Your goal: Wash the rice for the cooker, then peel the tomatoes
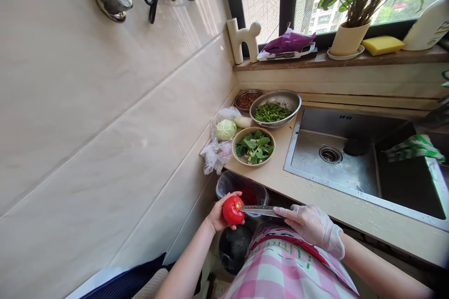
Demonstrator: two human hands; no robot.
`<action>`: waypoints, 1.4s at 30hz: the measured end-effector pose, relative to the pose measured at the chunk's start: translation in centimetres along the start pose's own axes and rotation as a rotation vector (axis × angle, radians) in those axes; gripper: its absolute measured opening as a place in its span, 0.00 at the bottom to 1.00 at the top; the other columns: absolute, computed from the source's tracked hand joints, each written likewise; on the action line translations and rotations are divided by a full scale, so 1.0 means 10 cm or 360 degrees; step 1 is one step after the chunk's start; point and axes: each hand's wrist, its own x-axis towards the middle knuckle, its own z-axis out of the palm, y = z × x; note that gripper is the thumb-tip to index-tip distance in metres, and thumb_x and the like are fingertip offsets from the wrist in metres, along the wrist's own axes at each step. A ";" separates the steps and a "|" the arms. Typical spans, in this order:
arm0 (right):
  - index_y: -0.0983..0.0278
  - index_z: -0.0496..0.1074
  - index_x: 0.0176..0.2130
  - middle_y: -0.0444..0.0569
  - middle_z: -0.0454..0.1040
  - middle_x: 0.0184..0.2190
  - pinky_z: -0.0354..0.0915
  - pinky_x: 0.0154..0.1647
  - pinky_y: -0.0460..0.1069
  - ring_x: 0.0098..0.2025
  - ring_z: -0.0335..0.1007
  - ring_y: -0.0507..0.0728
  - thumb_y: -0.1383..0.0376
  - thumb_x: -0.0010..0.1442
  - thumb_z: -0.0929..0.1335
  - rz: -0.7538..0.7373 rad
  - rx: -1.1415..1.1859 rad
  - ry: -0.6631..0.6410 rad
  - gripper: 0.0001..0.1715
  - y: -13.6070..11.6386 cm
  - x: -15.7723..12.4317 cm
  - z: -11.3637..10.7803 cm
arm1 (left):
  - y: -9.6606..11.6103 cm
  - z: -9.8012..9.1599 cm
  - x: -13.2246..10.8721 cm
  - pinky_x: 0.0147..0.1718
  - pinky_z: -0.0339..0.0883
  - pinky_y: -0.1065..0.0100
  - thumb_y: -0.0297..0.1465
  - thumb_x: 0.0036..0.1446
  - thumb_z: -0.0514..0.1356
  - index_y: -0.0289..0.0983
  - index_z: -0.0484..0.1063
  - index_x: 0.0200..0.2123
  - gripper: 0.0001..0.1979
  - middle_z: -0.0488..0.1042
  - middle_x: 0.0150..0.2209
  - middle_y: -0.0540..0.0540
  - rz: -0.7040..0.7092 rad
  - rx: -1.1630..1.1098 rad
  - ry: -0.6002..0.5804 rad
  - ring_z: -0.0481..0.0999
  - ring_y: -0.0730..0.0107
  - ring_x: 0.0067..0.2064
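A red tomato [233,210] rests in my bare left hand [218,215], with the fingers curled around it from the left and below. My right hand [310,224] wears a clear thin glove and grips a metal knife [261,210]. The blade points left, and its tip touches the tomato near the stem spot. Both hands are in front of the counter edge, above a lined bin [224,186] with something red inside. Below the tomato stands a dark round container [234,248].
On the counter [280,173] are a basket of leafy greens [254,145], a steel colander of green stalks [273,111], a bowl of brown strips [248,100] and a bagged cabbage [226,129]. A steel sink [329,149] lies right. Tiled wall [105,103] stands left.
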 end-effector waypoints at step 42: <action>0.53 0.66 0.59 0.48 0.76 0.49 0.68 0.45 0.51 0.47 0.75 0.58 0.63 0.63 0.59 0.0610 0.0423 -0.0167 0.25 -0.12 0.22 0.54 | -0.26 -0.12 -0.07 0.37 0.71 0.61 0.40 0.34 0.74 0.49 0.52 0.63 0.53 0.75 0.47 0.43 0.0842 -0.0029 0.0319 0.78 0.53 0.43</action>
